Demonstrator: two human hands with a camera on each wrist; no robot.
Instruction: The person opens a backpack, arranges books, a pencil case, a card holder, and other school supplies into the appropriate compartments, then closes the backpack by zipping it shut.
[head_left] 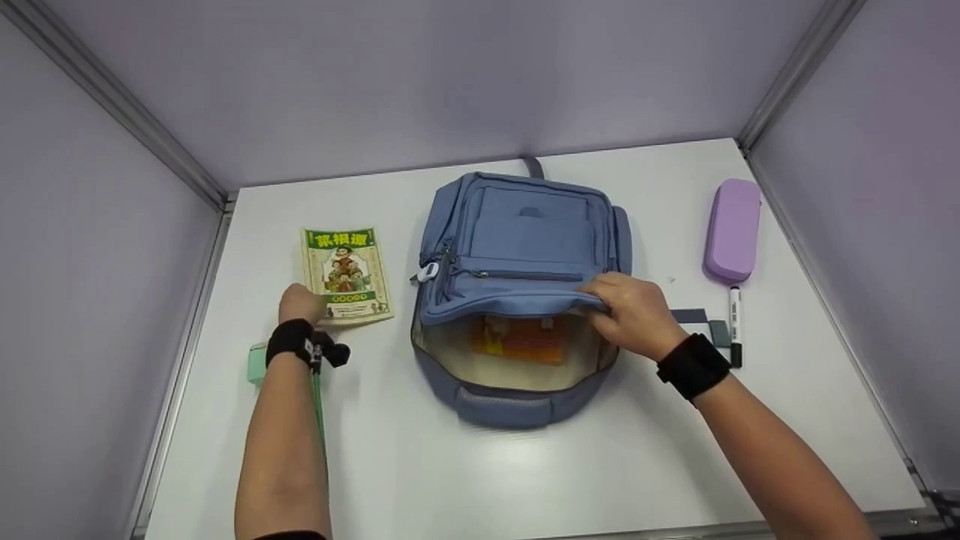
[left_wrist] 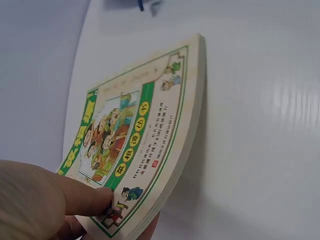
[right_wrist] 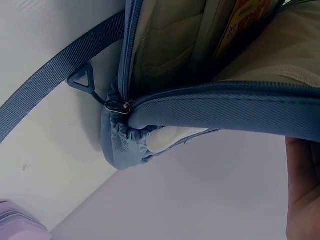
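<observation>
A blue backpack [head_left: 532, 225] lies on the table with its main compartment unzipped. My right hand [head_left: 634, 311] grips the edge of its front flap and lifts it; part of that hand [right_wrist: 304, 192] shows at the right of the right wrist view. Inside the bag is an orange book [head_left: 525, 341], partly hidden under the flap. To the left, my left hand [head_left: 301, 304] holds a green and cream book [head_left: 349, 274] by its lower left corner. In the left wrist view the thumb [left_wrist: 90, 200] presses on the book's cover, with fingers underneath, and the book is tilted.
A mint-green box-like item [head_left: 256, 364] sits by the left wrist. On the right are a purple case [head_left: 733, 229], a black-and-white marker [head_left: 736, 326] and a dark flat item [head_left: 688, 316] partly behind the right hand. Walls stand at the back and sides.
</observation>
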